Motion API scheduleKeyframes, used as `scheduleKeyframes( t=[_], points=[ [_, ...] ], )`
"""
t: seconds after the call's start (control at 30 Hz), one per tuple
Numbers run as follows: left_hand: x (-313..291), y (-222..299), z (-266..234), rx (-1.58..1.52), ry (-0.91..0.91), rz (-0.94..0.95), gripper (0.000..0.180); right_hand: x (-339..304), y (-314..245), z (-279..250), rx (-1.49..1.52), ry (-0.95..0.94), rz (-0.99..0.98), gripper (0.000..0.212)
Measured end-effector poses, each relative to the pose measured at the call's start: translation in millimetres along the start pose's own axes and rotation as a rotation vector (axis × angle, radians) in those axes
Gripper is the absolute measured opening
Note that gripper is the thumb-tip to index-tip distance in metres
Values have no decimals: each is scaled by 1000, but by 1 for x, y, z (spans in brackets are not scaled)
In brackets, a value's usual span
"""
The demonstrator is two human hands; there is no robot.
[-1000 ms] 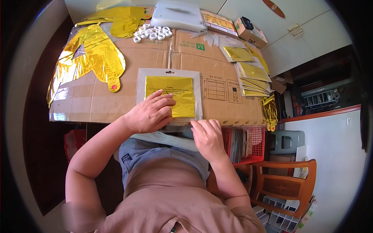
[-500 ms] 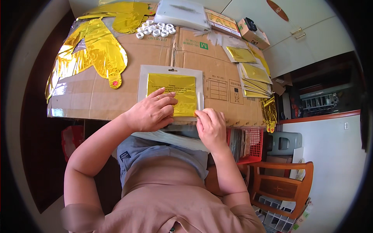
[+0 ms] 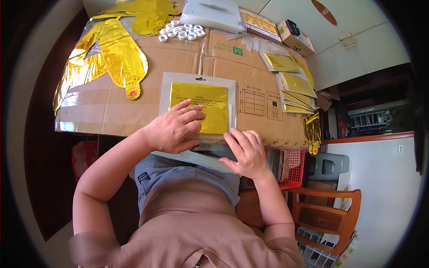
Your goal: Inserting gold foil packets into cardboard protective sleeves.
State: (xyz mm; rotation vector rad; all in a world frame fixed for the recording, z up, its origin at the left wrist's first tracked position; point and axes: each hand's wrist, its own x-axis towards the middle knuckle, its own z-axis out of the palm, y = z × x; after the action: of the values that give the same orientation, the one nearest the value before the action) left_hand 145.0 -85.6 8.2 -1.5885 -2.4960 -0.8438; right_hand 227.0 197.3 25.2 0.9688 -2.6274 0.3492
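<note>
A clear flat plastic packet point(image 3: 166, 91) with a hang hole, holding a folded gold foil sheet point(image 3: 199, 91), lies at the near edge of the cardboard-covered table. My left hand point(image 3: 177, 127) rests on its lower left part, the fingers laid over the gold foil and slightly bent. By the packet's lower right corner is my right hand point(image 3: 246, 154), with thumb and fingers apart and nothing between them. Its index fingertip is at or close to the packet's edge; contact cannot be made out. A narrow clear strip point(image 3: 230, 117) runs along the packet's right side.
Gold foil balloons point(image 3: 120, 58) lie at the left. White tape rings point(image 3: 182, 35) and a translucent plastic box point(image 3: 212, 17) stand at the back. More gold foil packets point(image 3: 296, 85) are piled on the right. A red basket point(image 3: 292, 167) and a wooden chair point(image 3: 328, 216) are beyond the right side.
My right hand has let go of the packet's lower right corner; its thumb has swung down and away from the fingers. My left hand stays on the packet.
</note>
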Motion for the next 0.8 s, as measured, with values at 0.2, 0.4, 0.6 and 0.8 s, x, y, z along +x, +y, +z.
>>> scheduleKeyframes(
  t=[0.2,0.4,0.6,0.8],
  points=[
    [2,3,-9,-11,-43,20,38,-2,13,18,-66,83,-117,45],
    [-30,15,-31,51,3,-41,47,8,20,17,69,132,-140,30],
    [-57,14,-10,154,216,-13,30,16,23,10,237,124,-34,22],
    [-68,23,-10,148,273,-260,22,22,29,6,443,47,140,13]
  ],
)
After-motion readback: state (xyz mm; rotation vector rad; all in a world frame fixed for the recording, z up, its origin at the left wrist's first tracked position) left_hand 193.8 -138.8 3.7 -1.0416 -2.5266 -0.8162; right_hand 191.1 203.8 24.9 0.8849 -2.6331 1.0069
